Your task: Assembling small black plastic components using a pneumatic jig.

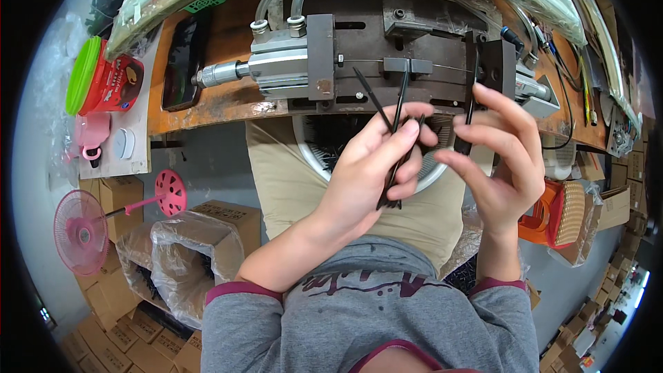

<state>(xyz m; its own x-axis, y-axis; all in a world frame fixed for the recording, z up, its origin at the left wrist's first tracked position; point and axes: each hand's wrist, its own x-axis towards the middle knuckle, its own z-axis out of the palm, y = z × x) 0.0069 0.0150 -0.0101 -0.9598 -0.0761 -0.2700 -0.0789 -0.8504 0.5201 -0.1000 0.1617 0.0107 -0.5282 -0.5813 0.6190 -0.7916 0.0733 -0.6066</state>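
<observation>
My left hand [376, 169] pinches a small bunch of thin black cable ties [397, 107], which fan upward in front of the grey metal machine [387, 48]. My right hand [504, 155] holds one black cable tie [469, 114] upright between thumb and fingers, close to the machine's right dark block. Both hands hover above a round white basin [312, 152] on my lap that holds more black ties.
The machine with a pneumatic cylinder [228, 72] and clear hoses sits on an orange bench [228, 103]. A red tub with a green lid [103, 83], a pink fan [83, 231], plastic bags, cardboard boxes and an orange basket [563, 214] surround me.
</observation>
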